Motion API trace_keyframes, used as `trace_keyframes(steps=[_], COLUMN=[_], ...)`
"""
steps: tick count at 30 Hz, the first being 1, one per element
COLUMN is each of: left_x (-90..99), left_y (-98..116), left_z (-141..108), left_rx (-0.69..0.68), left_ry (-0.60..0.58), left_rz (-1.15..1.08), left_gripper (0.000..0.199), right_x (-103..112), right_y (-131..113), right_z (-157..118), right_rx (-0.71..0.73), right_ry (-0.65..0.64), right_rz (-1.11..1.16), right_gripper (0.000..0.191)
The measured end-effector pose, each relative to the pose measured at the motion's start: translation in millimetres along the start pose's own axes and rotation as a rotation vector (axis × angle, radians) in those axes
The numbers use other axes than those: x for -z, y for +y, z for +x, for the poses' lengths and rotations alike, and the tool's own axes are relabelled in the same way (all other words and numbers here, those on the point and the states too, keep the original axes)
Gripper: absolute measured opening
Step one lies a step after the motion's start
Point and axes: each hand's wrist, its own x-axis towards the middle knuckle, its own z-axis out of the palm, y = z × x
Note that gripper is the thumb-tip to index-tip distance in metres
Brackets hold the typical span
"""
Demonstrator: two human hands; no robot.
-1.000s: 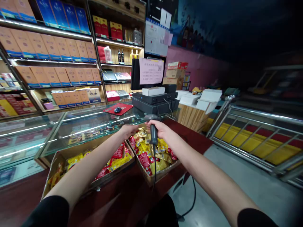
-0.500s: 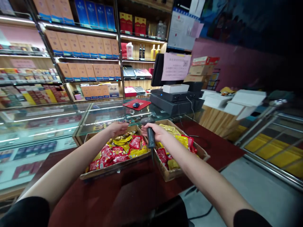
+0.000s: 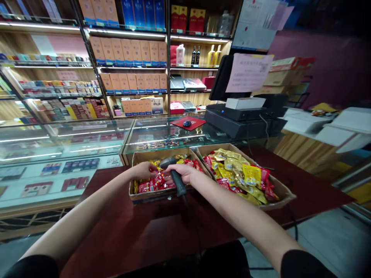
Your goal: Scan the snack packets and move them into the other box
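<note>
My right hand (image 3: 183,173) is shut around the grip of a black corded barcode scanner (image 3: 175,178), whose head points left over the left cardboard tray (image 3: 162,153). My left hand (image 3: 144,171) reaches in beside the scanner head, its fingertips down among red and gold snack packets (image 3: 152,185). Whether it pinches a packet I cannot tell. A second cardboard tray (image 3: 282,191), heaped with gold and red packets (image 3: 236,173), sits to the right of my right forearm.
Both trays stand on a dark red counter top (image 3: 145,227). Behind them runs a glass display case (image 3: 165,133) with a red mat and computer mouse (image 3: 187,122) on it. A cash register with a monitor (image 3: 245,112) stands at the right, before shelves of boxed goods (image 3: 130,50).
The view has swung left and drawn back, so both trays now show whole. My hands and the scanner sit further left, over the left tray, and my left fingers have dropped to the packets.
</note>
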Motion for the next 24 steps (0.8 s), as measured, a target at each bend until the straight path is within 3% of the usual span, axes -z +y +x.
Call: trace_keyframes(steps=[3,6,9,13,18,24], left_x=[-7.3,-8.6,-2.6,1.9,-14.8,-46.7], left_y=[-2,-1,1,6,19,37], left_z=[-5,-5,-3,2,10,18], left_rx=[-0.057,-0.087,-0.062,-0.058,0.081,0.275], left_ry=[0.005,-0.001,-0.044,-0.13,0.054,0.075], left_rz=[0.119,0.245,0.234,-0.041,-0.423,-0.885], left_gripper=[0.015,0.012,0.021,0.031,0.041,0.04], right_x=[-10,-16,-14,4,28,41], right_y=[2,3,3,-2,-8,5], right_z=[-1,-4,-6,-15,-35,-48], right_rx=[-0.128,-0.104,-0.078,-0.036,0.055,0.098], right_ry=[-0.094,-0.111,-0.118,-0.062,0.0,0.022], right_rz=[-0.005,0.007,0.038,0.062,0.091,0.198], right_gripper=[0.005,0.003,0.008,0.012,0.014,0.019])
